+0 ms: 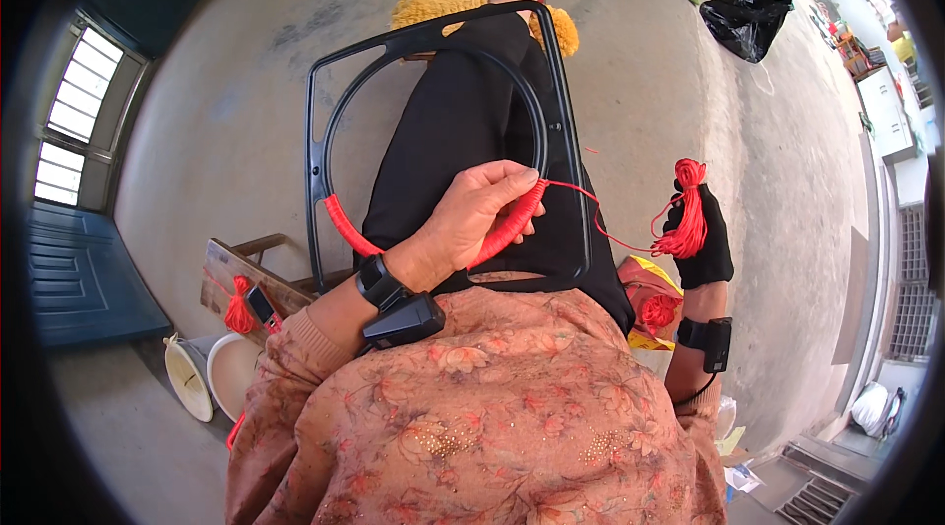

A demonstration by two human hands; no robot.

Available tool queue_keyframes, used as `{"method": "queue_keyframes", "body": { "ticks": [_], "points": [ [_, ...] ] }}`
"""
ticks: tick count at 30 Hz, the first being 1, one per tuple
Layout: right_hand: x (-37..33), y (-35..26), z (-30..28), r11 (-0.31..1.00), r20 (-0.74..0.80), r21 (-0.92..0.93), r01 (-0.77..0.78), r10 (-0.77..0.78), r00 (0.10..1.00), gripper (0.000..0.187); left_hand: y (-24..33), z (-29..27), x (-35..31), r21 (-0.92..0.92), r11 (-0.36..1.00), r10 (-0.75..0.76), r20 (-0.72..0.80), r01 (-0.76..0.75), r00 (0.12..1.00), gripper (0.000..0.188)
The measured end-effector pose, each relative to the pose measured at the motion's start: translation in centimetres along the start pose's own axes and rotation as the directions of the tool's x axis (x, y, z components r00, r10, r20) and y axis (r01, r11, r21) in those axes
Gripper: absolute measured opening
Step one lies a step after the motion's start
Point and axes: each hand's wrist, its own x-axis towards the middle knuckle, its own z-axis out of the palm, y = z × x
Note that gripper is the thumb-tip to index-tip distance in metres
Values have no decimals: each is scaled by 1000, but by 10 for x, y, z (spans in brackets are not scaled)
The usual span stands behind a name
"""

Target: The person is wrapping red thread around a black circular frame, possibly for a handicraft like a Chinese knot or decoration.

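Observation:
Across my lap lies a black frame (566, 131) with a round ring inside it. Red cord wrapping (343, 227) covers the near part of the ring in tight turns. My left hand (482, 205) is closed round the wrapped ring, thumb and forefinger pinching where the wrapping ends at the right. From that pinch a single red cord (594, 202) runs slackly to the right. It leads to a bundle of red cord (689, 215) in my right hand (706, 240), which wears a black glove and is held out to the side, closed on the bundle.
A yellow and red bag (650, 294) with red cord sits beside my right hip. At my left, a wooden bench (231, 279) carries another red cord bundle (239, 307), with white buckets (192, 382) below. A black plastic bag (746, 23) lies on the floor at the far right.

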Motion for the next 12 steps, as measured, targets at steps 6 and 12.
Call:
{"method": "queue_keyframes", "body": {
  "ticks": [6,12],
  "points": [
    [5,-6,8,998,41,-35,-50,51,998,32,-8,-3,-1,26,1000,-18,57,17,998,16],
    [9,-28,68,829,417,-506,237,-5,909,60,-8,-7,-4,85,996,-26,41,22,999,15]
  ]
}}
